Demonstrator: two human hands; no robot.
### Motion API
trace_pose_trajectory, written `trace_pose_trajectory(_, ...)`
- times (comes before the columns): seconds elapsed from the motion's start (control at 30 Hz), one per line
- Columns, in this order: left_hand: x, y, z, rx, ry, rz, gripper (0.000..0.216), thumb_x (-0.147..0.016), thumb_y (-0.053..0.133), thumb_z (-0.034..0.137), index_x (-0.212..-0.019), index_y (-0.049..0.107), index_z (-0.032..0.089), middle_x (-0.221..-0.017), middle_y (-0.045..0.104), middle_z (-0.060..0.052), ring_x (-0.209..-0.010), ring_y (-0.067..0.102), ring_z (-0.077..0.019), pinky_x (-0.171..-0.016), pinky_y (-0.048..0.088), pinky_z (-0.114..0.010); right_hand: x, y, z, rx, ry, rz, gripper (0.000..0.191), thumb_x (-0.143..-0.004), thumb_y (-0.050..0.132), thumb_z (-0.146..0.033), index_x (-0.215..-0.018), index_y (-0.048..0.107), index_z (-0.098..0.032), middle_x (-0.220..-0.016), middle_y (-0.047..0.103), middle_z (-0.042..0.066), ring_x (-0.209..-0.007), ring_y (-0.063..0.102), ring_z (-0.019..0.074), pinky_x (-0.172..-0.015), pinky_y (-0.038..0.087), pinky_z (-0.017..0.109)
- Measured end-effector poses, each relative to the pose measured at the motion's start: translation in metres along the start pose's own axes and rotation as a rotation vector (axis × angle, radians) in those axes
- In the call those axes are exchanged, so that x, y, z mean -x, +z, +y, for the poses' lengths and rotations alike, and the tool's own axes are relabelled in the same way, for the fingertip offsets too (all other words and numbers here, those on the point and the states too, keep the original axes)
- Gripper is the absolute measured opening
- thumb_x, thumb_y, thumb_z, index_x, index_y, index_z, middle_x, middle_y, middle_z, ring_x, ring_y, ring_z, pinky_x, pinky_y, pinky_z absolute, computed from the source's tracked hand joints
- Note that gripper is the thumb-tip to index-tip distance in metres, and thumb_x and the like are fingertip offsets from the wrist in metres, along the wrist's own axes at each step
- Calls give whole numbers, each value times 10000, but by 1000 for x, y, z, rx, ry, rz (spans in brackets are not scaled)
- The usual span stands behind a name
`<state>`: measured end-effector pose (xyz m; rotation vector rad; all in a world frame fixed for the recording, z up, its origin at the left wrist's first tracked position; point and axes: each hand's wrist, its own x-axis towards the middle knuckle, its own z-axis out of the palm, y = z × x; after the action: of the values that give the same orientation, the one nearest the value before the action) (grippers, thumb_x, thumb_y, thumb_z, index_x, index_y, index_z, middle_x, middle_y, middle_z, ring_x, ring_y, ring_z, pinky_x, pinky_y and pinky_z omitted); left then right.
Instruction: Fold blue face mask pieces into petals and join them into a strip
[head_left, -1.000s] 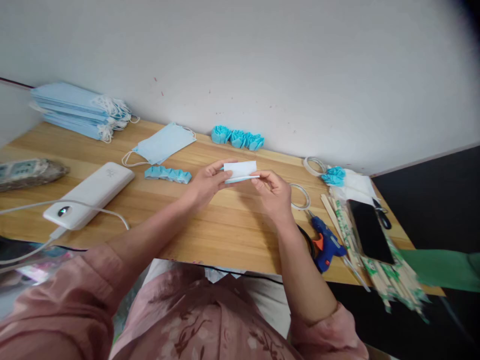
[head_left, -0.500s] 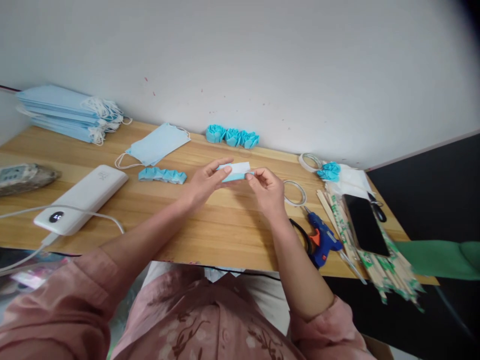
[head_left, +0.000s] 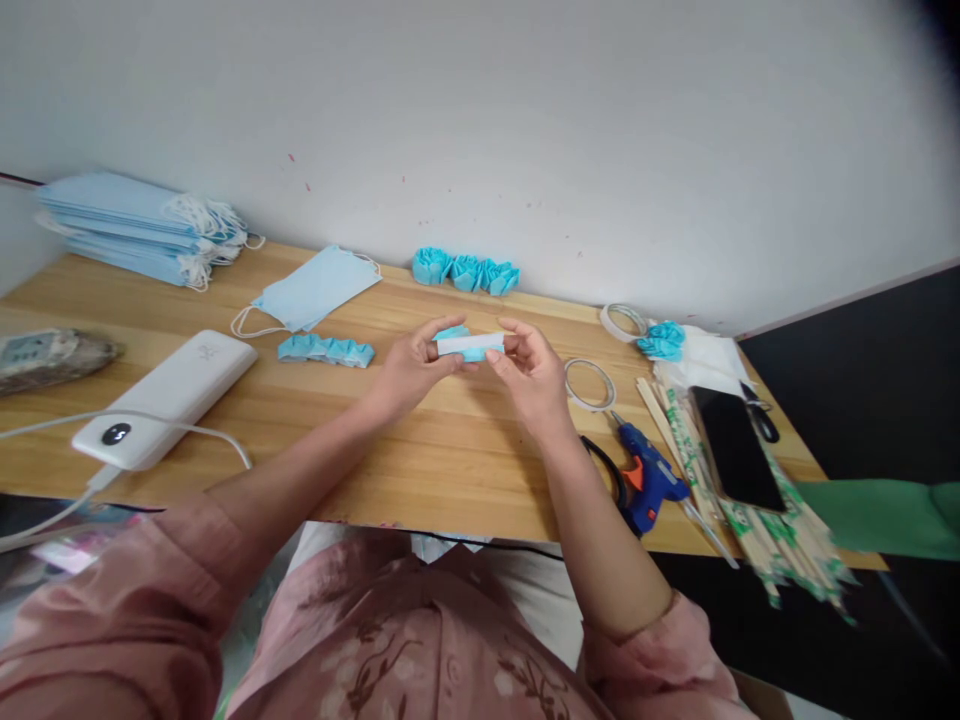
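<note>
Head view, looking forward-down, close over wooden table (head_left: 450,470).

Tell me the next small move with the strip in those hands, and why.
Probably pinch a first narrow pleat at one end. The left hand and right hand hold the strip by its two ends above the table. It looks folded lengthwise and smooth, while a pleated strip of the same blue lies on the table to the left.

Pale blue-and-white strip (head_left: 470,346), blue-and-orange glue gun (head_left: 646,478), pink floral-patterned sleeve (head_left: 112,620).
</note>
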<state>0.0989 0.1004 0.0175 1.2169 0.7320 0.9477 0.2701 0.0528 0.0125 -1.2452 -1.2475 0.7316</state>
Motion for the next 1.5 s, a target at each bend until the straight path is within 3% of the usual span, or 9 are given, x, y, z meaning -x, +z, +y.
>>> trace_pose_trajectory(0.33, 2, -2, 4, -44, 17, 59, 598, -798, 687, 253, -1357, 526, 118, -859, 754, -27, -792, 731, -179, -859, 562, -349, 0, -3, 4, 43, 5, -29, 372, -812, 704, -410, -1153, 671, -266, -769, 574, -26, -702, 543, 129, -668, 475, 270)
trace_pose_trajectory(0.53, -1, -4, 3, 35, 88, 145, 591, -758, 742, 263, -1310, 563, 153, -778, 725, 14, -725, 666, -126, -814, 529, -295, 2, 1, 11, 68, 55, -189, 478, -809, 703, -385, -1264, 636, -256, -928, 690, 12, -778, 597, 153, -770, 505, 320)
trace_pose_trajectory(0.67, -2, 1, -1, 275, -15, 61, 496, -709, 803, 297, -1169, 654, 190, -920, 733, -29, -794, 660, -139, -812, 516, -300, 3, 2, 11, 55, 26, -139, 457, -798, 715, -399, -1229, 653, -262, -921, 702, 7, -779, 609, 152, -759, 509, 311)
trace_pose_trajectory(0.77, 0, 4, -5, 320, -131, -30, 313, -708, 810, 329, -954, 711, 162, -884, 714, -45, -759, 634, -132, -772, 497, -294, 2, 2, 8, 71, 12, -108, 429, -796, 723, -398, -1199, 665, -262, -817, 669, -21, -733, 595, 136, -727, 498, 286)
trace_pose_trajectory(0.97, 3, 3, -7, 135, -131, 28, 288, -737, 760, 410, -675, 664, 146, -661, 632, -18, -657, 559, -120, -705, 455, -283, 1, 3, 8, 74, 36, -119, 518, -785, 736, -434, -1257, 630, -248, -788, 645, -28, -712, 582, 130, -713, 496, 281)
trace_pose_trajectory(1.1, 4, 1, -4, -169, -90, -7, 297, -740, 721, 403, -599, 623, 160, -594, 576, 11, -610, 504, -118, -632, 397, -260, 1, 2, 5, 45, 37, -148, 498, -773, 745, -449, -1219, 647, -251, -892, 674, -12, -784, 609, 135, -739, 507, 277)
trace_pose_trajectory(1.23, 7, 3, -7, -425, -35, -90, 283, -773, 636, 330, -557, 570, 159, -526, 452, 46, -534, 376, -85, -534, 255, -236, 5, 3, 0, 57, 50, -179, 311, -755, 757, -453, -952, 700, -220, -787, 667, -23, -689, 582, 121, -645, 486, 253)
trace_pose_trajectory(1.33, 9, 6, -10, -477, 14, -136, 282, -775, 616, 305, -542, 551, 159, -525, 442, 48, -529, 360, -79, -524, 242, -231, 5, 4, -2, 65, 49, -146, 272, -759, 749, -462, -782, 667, -204, -704, 635, -28, -629, 553, 112, -595, 460, 245)
trace_pose_trajectory(1.5, 7, 5, -3, -381, -70, -153, 284, -746, 699, 356, -562, 601, 162, -535, 535, 29, -531, 444, -95, -542, 332, -233, 1, 1, -4, 20, -2, 39, 240, -808, 694, -447, -788, 644, -213, -734, 637, -22, -685, 575, 119, -663, 488, 258)
